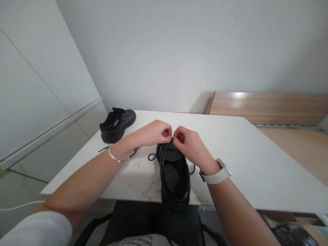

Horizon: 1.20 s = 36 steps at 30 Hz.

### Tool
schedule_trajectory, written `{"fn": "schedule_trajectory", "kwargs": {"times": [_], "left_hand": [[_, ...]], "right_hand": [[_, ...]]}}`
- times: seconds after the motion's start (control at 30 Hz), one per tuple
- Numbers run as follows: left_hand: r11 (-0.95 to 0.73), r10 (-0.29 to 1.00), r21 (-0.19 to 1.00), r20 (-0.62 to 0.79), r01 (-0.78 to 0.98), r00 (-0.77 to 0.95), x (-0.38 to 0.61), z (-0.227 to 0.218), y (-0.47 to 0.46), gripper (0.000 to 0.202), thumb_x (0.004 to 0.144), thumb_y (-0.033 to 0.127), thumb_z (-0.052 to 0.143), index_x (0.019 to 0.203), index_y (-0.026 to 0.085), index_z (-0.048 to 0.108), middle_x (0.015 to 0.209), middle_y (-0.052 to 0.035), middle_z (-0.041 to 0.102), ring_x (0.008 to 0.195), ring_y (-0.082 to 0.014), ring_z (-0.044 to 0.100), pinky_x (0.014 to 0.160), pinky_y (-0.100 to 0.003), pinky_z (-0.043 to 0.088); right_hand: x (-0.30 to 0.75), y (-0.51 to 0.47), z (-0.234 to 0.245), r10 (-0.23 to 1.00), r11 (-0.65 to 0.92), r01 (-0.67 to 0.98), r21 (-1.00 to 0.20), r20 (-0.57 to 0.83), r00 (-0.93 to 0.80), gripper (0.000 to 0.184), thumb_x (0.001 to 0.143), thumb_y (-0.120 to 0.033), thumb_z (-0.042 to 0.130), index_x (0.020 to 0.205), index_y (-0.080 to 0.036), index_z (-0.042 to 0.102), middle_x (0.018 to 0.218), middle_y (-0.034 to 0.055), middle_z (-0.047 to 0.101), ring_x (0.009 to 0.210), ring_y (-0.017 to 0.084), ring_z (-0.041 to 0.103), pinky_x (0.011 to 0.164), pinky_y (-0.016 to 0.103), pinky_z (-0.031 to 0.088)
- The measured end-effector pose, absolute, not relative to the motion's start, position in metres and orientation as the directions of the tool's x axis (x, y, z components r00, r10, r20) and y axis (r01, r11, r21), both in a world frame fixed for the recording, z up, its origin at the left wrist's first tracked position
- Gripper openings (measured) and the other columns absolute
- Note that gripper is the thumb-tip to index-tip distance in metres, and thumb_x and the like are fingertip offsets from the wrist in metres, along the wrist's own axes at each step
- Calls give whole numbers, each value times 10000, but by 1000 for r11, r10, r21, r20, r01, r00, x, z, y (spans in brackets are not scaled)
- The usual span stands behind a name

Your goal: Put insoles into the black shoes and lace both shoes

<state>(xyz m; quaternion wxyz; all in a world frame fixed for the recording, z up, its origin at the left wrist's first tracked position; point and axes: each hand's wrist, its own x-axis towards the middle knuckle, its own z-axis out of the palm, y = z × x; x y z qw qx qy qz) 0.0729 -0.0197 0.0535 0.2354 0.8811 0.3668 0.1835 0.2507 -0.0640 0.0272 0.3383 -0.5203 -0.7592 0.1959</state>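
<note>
A black lace-up shoe (pixel 175 194) stands at the table's near edge, its heel toward me and its dark opening facing up. Over the front of it, my left hand (pixel 157 133) and my right hand (pixel 188 141) meet fingertip to fingertip, both closed in a pinch. Between them is what looks like the shoelace, mostly covered by the fingers. Just below the fingertips lies the shoe's tongue (pixel 172 153). One loop of black shoelace (pixel 152 156) sticks out on the left side, and more lace curves out by my right wrist. The toe is hidden by my hands.
Another black shoe (pixel 115 124) with its tongue raised stands at the back left of the white table (pixel 230 150). A loose black lace (pixel 104 149) lies behind my left wrist. Brown smudges mark the tabletop. A wooden panel (pixel 266 106) is beyond at the right.
</note>
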Motion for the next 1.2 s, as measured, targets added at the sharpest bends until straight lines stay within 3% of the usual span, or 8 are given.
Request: {"fn": "schedule_trajectory", "kwargs": {"times": [0.1,0.2,0.3,0.47,0.67,0.77,0.9,1.2], "left_hand": [[-529,816,720,287,449,501,71,58,-35,101,768,220,608,789,142,668,676,-8,662,614,-127,592,582,-221,436],[-484,848,798,325,359,419,74,62,-50,114,796,247,624,795,138,655,708,-23,689,647,-140,640,602,-228,482],[-499,844,799,361,335,396,78,62,-59,96,803,229,636,794,138,661,723,-19,700,651,-135,648,609,-224,497],[-530,830,776,393,342,395,75,63,-65,101,844,227,642,812,142,686,748,-15,717,675,-133,653,659,-232,508],[-609,793,659,484,443,370,65,52,-40,215,932,294,579,891,140,724,923,-65,733,870,-176,658,778,-268,503],[-572,820,536,367,621,439,61,30,-12,221,937,247,558,974,137,746,971,-83,739,876,-180,663,791,-278,502],[-574,817,390,202,720,541,62,5,10,135,846,185,660,857,158,791,786,-50,730,717,-163,643,677,-253,459],[-598,801,300,228,743,553,70,5,6,141,835,120,612,794,137,746,813,-68,706,755,-191,632,713,-278,456]], "right_hand": [[253,-68,26,939,343,292,-893,318,-130,93,843,-267,640,842,-188,592,733,-2,655,666,133,629,644,262,502],[250,-75,28,948,302,34,-953,296,-116,221,801,-371,717,860,-184,616,745,3,681,668,133,662,663,275,558],[245,-80,30,956,282,-57,-958,285,-62,257,768,-390,763,840,-173,646,758,17,698,677,140,683,679,285,583],[238,-82,24,945,325,-63,-944,326,-11,237,767,-368,773,834,-185,638,753,19,698,684,144,686,684,285,585],[233,-80,17,932,362,-68,-930,362,5,227,787,-334,752,913,-189,631,800,14,680,690,131,683,653,255,567],[234,-80,18,930,368,-39,-929,369,-6,235,793,-327,748,967,-179,690,827,24,703,700,134,695,684,264,587],[237,-83,18,924,382,-6,-924,382,16,195,783,-346,772,880,-181,733,784,33,738,678,155,717,651,265,589],[237,-83,16,892,448,56,-892,450,36,132,813,-308,762,883,-197,748,774,24,746,688,154,724,681,270,592]]}}
